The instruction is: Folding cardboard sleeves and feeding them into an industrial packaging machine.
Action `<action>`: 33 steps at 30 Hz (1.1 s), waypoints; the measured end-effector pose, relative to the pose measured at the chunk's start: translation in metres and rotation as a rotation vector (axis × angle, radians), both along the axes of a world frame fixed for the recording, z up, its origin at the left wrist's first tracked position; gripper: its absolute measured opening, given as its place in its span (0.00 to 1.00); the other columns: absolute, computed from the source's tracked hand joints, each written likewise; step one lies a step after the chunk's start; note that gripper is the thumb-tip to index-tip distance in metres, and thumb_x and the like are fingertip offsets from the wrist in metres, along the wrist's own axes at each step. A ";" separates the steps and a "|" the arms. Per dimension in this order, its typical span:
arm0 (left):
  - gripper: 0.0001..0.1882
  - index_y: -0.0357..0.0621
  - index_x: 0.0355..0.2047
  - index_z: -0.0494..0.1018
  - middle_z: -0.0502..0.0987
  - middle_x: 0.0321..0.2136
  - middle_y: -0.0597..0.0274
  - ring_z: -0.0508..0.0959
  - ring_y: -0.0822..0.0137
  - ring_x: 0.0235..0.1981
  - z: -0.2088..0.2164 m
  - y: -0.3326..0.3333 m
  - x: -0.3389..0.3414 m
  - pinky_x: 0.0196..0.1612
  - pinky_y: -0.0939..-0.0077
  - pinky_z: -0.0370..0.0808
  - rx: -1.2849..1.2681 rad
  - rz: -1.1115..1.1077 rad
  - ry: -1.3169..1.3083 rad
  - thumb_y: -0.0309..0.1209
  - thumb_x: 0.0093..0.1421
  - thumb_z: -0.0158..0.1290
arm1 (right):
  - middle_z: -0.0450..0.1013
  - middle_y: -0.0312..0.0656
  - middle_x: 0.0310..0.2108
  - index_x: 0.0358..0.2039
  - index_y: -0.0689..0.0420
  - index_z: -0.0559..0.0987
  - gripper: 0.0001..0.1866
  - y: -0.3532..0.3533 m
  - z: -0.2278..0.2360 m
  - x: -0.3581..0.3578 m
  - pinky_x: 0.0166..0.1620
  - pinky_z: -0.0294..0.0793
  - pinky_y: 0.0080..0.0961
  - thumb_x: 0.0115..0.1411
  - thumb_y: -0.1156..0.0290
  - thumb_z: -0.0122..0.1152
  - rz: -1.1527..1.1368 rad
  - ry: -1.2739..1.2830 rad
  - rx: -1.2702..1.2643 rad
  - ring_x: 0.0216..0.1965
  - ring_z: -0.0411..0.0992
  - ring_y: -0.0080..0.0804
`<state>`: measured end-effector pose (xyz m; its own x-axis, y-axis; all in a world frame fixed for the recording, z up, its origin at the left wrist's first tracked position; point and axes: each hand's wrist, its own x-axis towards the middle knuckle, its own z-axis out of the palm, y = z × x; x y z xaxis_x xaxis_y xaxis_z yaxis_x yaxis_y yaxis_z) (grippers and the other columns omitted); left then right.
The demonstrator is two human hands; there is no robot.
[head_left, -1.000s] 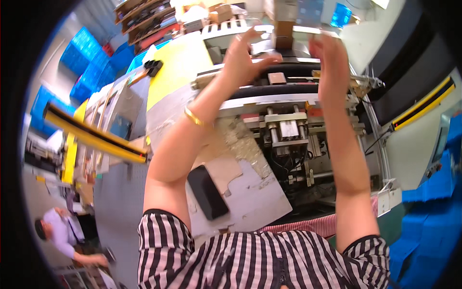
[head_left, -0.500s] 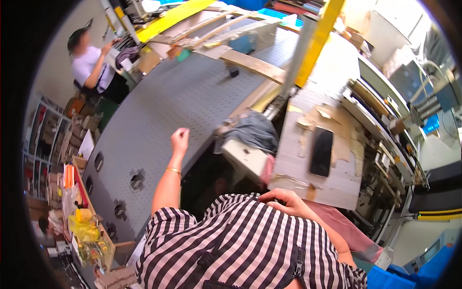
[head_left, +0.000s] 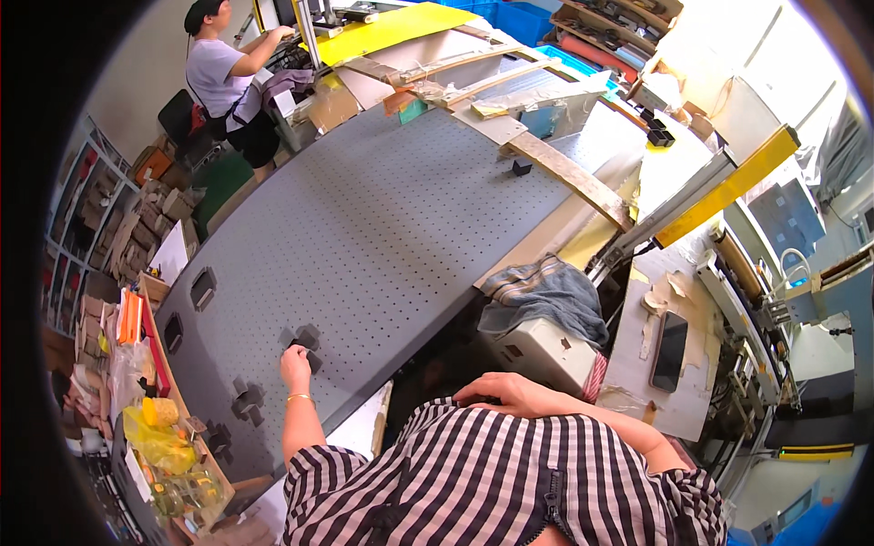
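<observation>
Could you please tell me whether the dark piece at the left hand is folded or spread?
Spread, where visible: the dark piece has flaps reaching outward on the grey table; the left hand hides part of it.

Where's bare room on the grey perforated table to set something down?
Biggest patch: mid perforated table, between the left hand and the small black block. Smaller: between that hand and the dark open frame. Crowded: around the hand and the near-left corner, with dark cross-shaped pieces and the loaded wooden tray alongside.

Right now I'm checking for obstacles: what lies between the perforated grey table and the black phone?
In the head view: a white box, a grey towel draped over it, then some red-striped cloth.
</observation>
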<state>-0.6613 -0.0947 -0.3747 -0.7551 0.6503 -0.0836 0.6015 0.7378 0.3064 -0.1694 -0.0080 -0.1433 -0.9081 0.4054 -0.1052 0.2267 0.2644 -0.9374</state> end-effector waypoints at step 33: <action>0.10 0.44 0.30 0.79 0.77 0.39 0.61 0.75 0.61 0.43 0.329 0.116 0.721 0.49 0.67 0.70 0.041 -2.337 -0.748 0.30 0.49 0.67 | 0.76 0.44 0.44 0.50 0.57 0.77 0.23 -0.144 0.045 0.412 0.52 0.71 0.32 0.55 0.63 0.68 -1.278 0.140 0.595 0.48 0.71 0.38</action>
